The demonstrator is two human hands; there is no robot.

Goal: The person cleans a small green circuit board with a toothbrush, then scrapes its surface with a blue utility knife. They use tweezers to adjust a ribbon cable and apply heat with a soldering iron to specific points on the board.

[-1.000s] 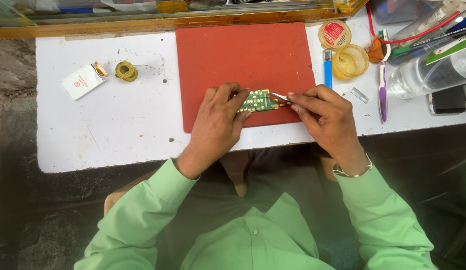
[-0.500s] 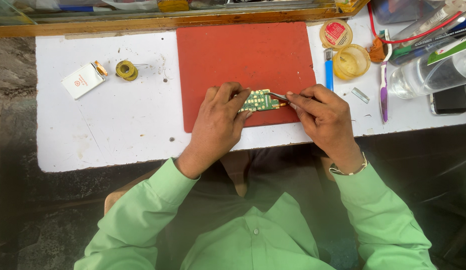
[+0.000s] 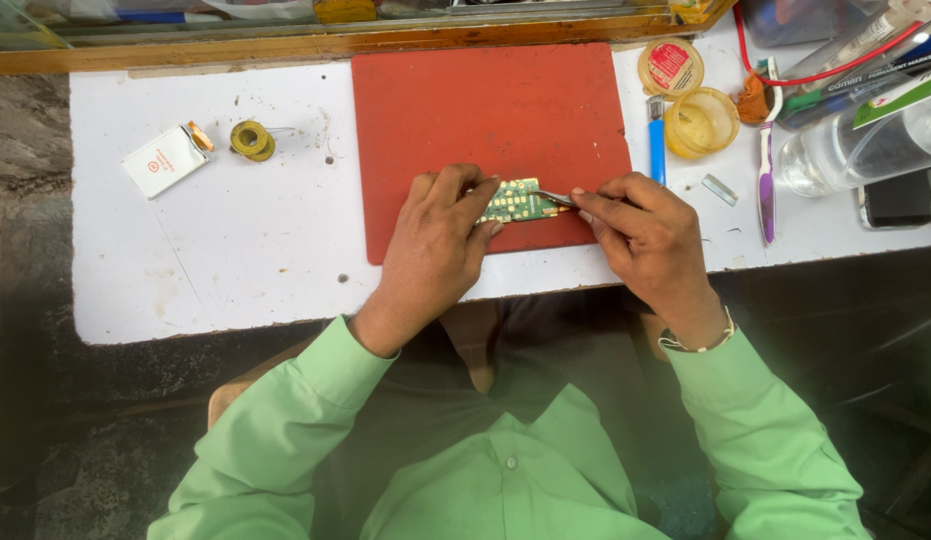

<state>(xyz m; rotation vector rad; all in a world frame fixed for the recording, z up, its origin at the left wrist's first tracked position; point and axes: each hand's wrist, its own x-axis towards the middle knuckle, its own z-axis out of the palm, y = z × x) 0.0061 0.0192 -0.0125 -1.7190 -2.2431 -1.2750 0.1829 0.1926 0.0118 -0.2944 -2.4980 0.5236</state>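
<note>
A small green rectangular circuit board (image 3: 516,201) lies near the front edge of a red rectangular mat (image 3: 466,110) on the white worktop (image 3: 246,240), the left hand (image 3: 441,235) pinning its left end, the right hand (image 3: 641,235) pinching thin metal tweezers (image 3: 552,198) against its right end.
</note>
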